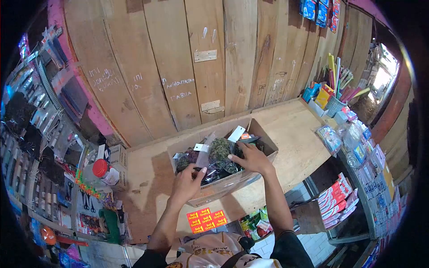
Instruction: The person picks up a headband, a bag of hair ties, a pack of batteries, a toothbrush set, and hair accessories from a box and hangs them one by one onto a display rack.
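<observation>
1 box [223, 191]: L hand [185, 183], R hand [250, 158] on pkts [220, 151]

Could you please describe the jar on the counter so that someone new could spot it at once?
Start at the long wooden counter under the plank wall. At its left end, left of the open cardboard box of packets, sits a clear plastic jar. Its round red lid sets it apart from the plain brown carton just behind it.

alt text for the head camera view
Two hands reach into a cardboard box of packets on a wooden counter: the left hand pinches a clear packet, the right hand lies spread on others. Shop goods hang around.
</observation>
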`<state>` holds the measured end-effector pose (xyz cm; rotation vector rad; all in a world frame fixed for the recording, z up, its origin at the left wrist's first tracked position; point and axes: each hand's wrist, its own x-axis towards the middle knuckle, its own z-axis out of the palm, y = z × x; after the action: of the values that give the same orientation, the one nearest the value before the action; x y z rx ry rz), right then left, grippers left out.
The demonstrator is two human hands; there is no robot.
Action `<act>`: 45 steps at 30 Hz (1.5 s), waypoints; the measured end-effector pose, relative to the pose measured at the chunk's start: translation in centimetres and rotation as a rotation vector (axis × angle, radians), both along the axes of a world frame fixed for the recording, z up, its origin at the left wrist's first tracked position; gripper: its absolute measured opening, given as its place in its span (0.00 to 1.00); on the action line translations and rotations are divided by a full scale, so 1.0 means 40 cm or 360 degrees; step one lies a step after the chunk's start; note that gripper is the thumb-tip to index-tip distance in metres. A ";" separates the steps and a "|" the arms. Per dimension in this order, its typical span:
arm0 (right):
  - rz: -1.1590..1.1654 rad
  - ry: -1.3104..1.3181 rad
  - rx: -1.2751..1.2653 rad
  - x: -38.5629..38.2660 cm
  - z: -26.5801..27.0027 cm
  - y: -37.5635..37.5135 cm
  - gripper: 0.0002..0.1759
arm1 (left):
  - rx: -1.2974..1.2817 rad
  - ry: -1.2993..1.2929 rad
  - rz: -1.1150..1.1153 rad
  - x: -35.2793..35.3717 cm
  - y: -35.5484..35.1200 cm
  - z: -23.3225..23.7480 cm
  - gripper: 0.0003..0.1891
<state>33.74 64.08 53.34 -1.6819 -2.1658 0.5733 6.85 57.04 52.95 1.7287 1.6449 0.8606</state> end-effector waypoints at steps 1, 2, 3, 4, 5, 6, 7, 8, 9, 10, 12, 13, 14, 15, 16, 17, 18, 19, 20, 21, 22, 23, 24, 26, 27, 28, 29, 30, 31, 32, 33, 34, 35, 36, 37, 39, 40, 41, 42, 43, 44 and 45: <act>0.0029 -0.0049 0.0059 0.002 -0.006 -0.002 0.53 | -0.0033 0.0030 -0.0004 0.012 -0.005 0.039 0.22; 0.0059 -0.0098 0.0120 -0.003 -0.009 -0.002 0.54 | -0.0014 -0.0038 -0.0025 0.011 0.002 0.030 0.22; 0.0009 -0.0050 0.0070 -0.010 0.014 -0.016 0.55 | 0.0006 -0.0106 -0.0044 0.007 0.015 0.010 0.21; 0.0013 -0.0054 0.0091 -0.012 0.007 -0.015 0.55 | 0.0023 -0.0172 -0.0065 0.003 0.025 -0.011 0.21; 0.0015 -0.0057 0.0113 -0.006 -0.005 -0.013 0.55 | 0.0070 -0.0263 -0.0080 0.003 0.031 -0.028 0.19; 0.0014 -0.0060 0.0139 -0.004 -0.010 -0.012 0.56 | 0.0096 -0.0295 -0.0111 0.002 0.033 -0.031 0.19; -0.0007 -0.0015 0.0154 -0.006 -0.015 -0.011 0.57 | 0.0122 -0.0326 -0.0144 0.000 0.035 -0.033 0.19; 0.0014 0.0001 0.0143 -0.003 -0.016 -0.010 0.58 | 0.0146 -0.0358 -0.0178 -0.001 0.037 -0.034 0.18; 0.0034 0.0018 0.0132 -0.005 -0.004 -0.016 0.58 | 0.0148 -0.0485 -0.0223 0.000 0.036 -0.026 0.19; 0.0054 0.0034 0.0120 -0.006 0.003 -0.019 0.59 | 0.0128 -0.0551 -0.0229 -0.001 0.038 -0.026 0.20; 0.0086 0.0152 0.0150 -0.007 -0.001 -0.020 0.57 | 0.0086 -0.0684 -0.0241 -0.005 0.040 -0.031 0.23; 0.0086 0.0191 0.0152 -0.010 0.006 -0.027 0.56 | 0.0197 -0.0736 -0.0310 -0.003 0.043 -0.030 0.26; 0.0087 0.0229 0.0154 -0.016 0.008 -0.033 0.56 | 0.0226 -0.0677 -0.0349 -0.006 0.044 -0.026 0.27; 0.0059 0.0324 0.0256 -0.027 0.002 -0.044 0.51 | 0.0254 -0.0618 -0.0389 -0.006 0.038 0.001 0.28; 0.0038 0.0399 0.0301 -0.041 0.000 -0.052 0.50 | 0.0282 -0.0558 -0.0429 -0.005 0.037 0.018 0.29; 0.0019 0.0475 0.0344 -0.058 -0.001 -0.061 0.48 | 0.0399 -0.0706 -0.0452 0.000 0.045 -0.001 0.30; 0.0003 0.0553 0.0384 -0.078 0.005 -0.071 0.47 | 0.0414 -0.0817 -0.0456 0.002 0.051 -0.007 0.30; 0.0010 0.0579 0.0523 -0.102 0.026 -0.086 0.41 | 0.0430 -0.0928 -0.0457 0.002 0.056 -0.010 0.30; 0.0001 0.0604 0.0543 -0.119 0.046 -0.093 0.41 | 0.0446 -0.1037 -0.0456 -0.006 0.060 -0.009 0.30; -0.0008 0.0630 0.0562 -0.136 0.064 -0.098 0.40 | 0.0464 -0.1047 -0.0451 -0.018 0.055 0.013 0.29; -0.0014 0.0656 0.0576 -0.154 0.073 -0.099 0.39 | 0.0402 -0.1157 -0.0458 -0.032 0.051 0.027 0.29; 0.0003 0.0724 0.0702 -0.173 0.074 -0.096 0.35 | 0.0341 -0.1270 -0.0460 -0.048 0.045 0.043 0.29; -0.0006 0.0780 0.0648 -0.193 0.082 -0.093 0.34 | 0.0287 -0.1383 -0.0460 -0.067 0.040 0.063 0.28; -0.0008 0.0892 0.0532 -0.244 0.110 -0.090 0.32 | 0.0343 -0.1408 -0.0430 -0.119 0.024 0.087 0.31; 0.0015 0.0961 0.0669 -0.279 0.124 -0.089 0.29 | 0.0369 -0.1447 -0.0421 -0.150 0.015 0.089 0.32; 0.0022 0.0962 0.0645 -0.312 0.146 -0.094 0.29 | 0.0401 -0.1482 -0.0411 -0.181 0.006 0.093 0.33; 0.0032 0.0964 0.0623 -0.343 0.172 -0.104 0.28 | 0.0562 -0.1556 -0.0431 -0.197 -0.006 0.117 0.34; 0.0046 0.0965 0.0601 -0.378 0.189 -0.108 0.28 | 0.0556 -0.1504 -0.0387 -0.225 -0.024 0.138 0.34; 0.0102 0.0983 0.0634 -0.415 0.197 -0.106 0.27 | 0.0552 -0.1451 -0.0343 -0.256 -0.042 0.158 0.34; 0.0155 0.0990 0.0598 -0.456 0.209 -0.107 0.26 | 0.0550 -0.1398 -0.0298 -0.288 -0.057 0.174 0.34; 0.0209 0.0996 0.0561 -0.496 0.225 -0.115 0.26 | 0.0676 -0.1388 -0.0221 -0.317 -0.066 0.187 0.33; 0.0263 0.1000 0.0524 -0.536 0.243 -0.126 0.25 | 0.0712 -0.1313 -0.0139 -0.361 -0.075 0.191 0.32; 0.0289 0.1036 0.0331 -0.575 0.269 -0.138 0.25 | 0.0745 -0.1238 -0.0059 -0.415 -0.082 0.192 0.32; 0.0357 0.0999 0.0489 -0.613 0.272 -0.134 0.25 | 0.0776 -0.1160 0.0018 -0.461 -0.093 0.198 0.32; 0.0420 0.0964 0.0651 -0.655 0.271 -0.125 0.25 | 0.0829 -0.1201 0.0138 -0.498 -0.110 0.214 0.28; 0.0481 0.0901 0.0756 -0.732 0.313 -0.141 0.24 | 0.0904 -0.1143 0.0243 -0.585 -0.145 0.253 0.26; 0.0500 0.1007 0.0831 -0.772 0.338 -0.147 0.23 | 0.0941 -0.1116 0.0295 -0.629 -0.162 0.271 0.25; 0.0517 0.1116 0.0903 -0.812 0.361 -0.151 0.22 | 0.1087 -0.1037 0.0302 -0.672 -0.171 0.282 0.22; 0.0534 0.1226 0.0972 -0.852 0.384 -0.155 0.22 | 0.1117 -0.0974 0.0353 -0.711 -0.187 0.301 0.22; 0.0487 0.1245 0.1074 -0.895 0.410 -0.164 0.20 | 0.1142 -0.0912 0.0407 -0.745 -0.206 0.323 0.22; 0.0512 0.1297 0.1123 -0.941 0.441 -0.162 0.20 | 0.1164 -0.0850 0.0457 -0.775 -0.224 0.348 0.22; 0.0530 0.1351 0.1172 -0.988 0.479 -0.157 0.20 | 0.1291 -0.0867 0.0450 -0.780 -0.245 0.391 0.23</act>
<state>-5.78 57.80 72.50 -0.5370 -1.6785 0.3838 -24.37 47.24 68.59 1.5021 1.2392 2.1361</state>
